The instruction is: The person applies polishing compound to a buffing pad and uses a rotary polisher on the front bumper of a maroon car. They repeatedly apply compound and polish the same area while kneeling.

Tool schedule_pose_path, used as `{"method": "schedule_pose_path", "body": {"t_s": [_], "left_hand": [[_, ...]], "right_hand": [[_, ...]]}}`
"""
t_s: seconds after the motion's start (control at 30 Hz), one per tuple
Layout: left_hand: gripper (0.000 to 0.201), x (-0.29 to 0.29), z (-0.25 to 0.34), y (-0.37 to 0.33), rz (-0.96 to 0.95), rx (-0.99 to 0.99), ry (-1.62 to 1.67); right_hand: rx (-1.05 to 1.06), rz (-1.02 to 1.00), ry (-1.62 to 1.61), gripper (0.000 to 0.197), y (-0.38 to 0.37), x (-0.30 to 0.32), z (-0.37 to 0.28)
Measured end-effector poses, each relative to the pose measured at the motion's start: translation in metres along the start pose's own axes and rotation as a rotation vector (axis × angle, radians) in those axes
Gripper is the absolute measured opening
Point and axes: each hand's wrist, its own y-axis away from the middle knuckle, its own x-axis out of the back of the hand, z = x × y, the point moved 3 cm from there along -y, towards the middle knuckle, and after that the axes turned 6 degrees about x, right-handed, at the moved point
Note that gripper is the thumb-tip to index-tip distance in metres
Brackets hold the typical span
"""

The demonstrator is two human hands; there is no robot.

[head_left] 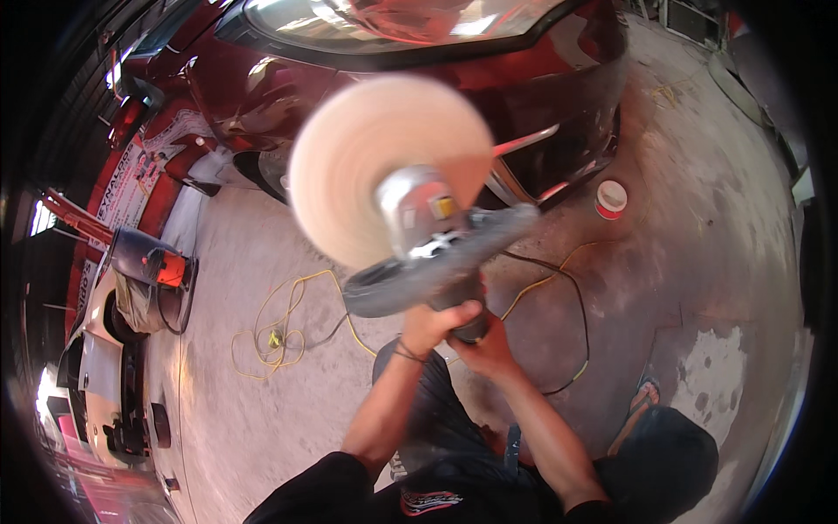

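left hand (429, 327), right hand (489, 347): fingers wrapped around lower handle | black-and-silver polisher (438, 225), blurred round cream pad (345, 166) | glossy dark-red car (511, 96) beyond

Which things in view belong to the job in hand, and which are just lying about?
Job, judging by the view:
- polisher, held by left hand and right hand
- pale round pad on it
- red car beyond, probably
- black cord, possibly; link unclear

Apparently lying about:
- red-and-white bucket
- black-and-orange machine
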Motion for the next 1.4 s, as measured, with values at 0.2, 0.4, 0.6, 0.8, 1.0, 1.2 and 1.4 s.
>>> {"method": "schedule_pose_path", "body": {"t_s": [0.2,0.4,0.6,0.8,1.0,1.2,1.4], "left_hand": [[0.065,0.031,-0.003,0.011,0.226,-0.077,0.043],[0.068,0.033,-0.025,0.016,0.214,-0.052,0.111],[0.073,0.012,-0.015,-0.010,0.078,-0.087,0.188],[0.069,0.007,0.010,-0.009,0.100,-0.150,0.338],[0.065,0.012,0.057,0.015,0.172,-0.106,0.444],[0.059,-0.005,0.127,0.016,0.133,-0.121,0.627],[0.055,-0.027,0.149,0.016,0.118,-0.084,0.692]], "right_hand": [[-0.052,-0.166,0.126,0.056,-0.014,-0.023,-0.004],[-0.105,-0.136,0.164,0.059,-0.005,-0.020,0.017],[0.049,-0.014,0.260,0.065,-0.018,0.010,-0.015],[0.094,-0.021,0.466,0.049,-0.017,0.013,-0.079],[-0.055,-0.052,0.628,0.049,0.004,-0.022,-0.155],[-0.001,-0.042,0.697,0.045,0.010,-0.036,-0.257],[-0.101,-0.050,0.694,0.045,0.018,-0.028,-0.294]]}}
